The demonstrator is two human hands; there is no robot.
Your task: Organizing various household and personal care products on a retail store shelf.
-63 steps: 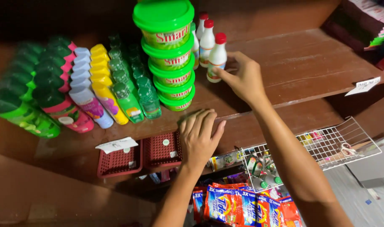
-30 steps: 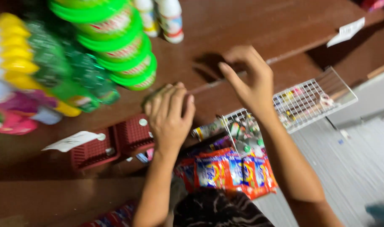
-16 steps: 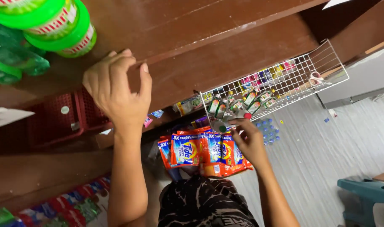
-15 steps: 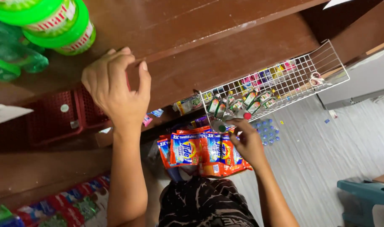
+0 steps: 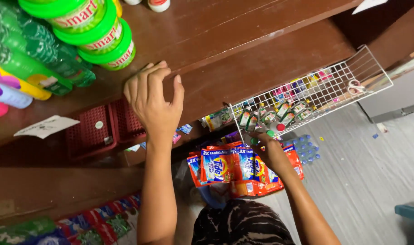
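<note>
The left hand [image 5: 154, 97] is pressed flat on the front edge of the brown wooden shelf [image 5: 243, 31], fingers spread and curled over the lip — nothing is held in it, it is only braced there. Below, the right hand [image 5: 268, 149] is reached in under the near corner of the white wire basket [image 5: 352, 77], where small green-and-white sachets [image 5: 270, 113] are packed on edge. Whether the grip is closed on one of them cannot be told; the fingertips are hidden against the wire and the packets. Just beside the wrist, a strip of orange-and-blue detergent sachets [image 5: 234, 170] is hung, overlapping like tiles.

These packets are judged to be light, soft and floppy, with slick film that would slide under a loose pinch. A hold is best taken at the flat sealed top edge, pinched between thumb and forefinger — the filled middle is likely to squash and slip. The wire basket looks springy, so a snagged packet may drag its neighbours along. Green-lidded tubs [image 5: 102, 34] are stacked on the shelf above, well apart from both hands.
</note>
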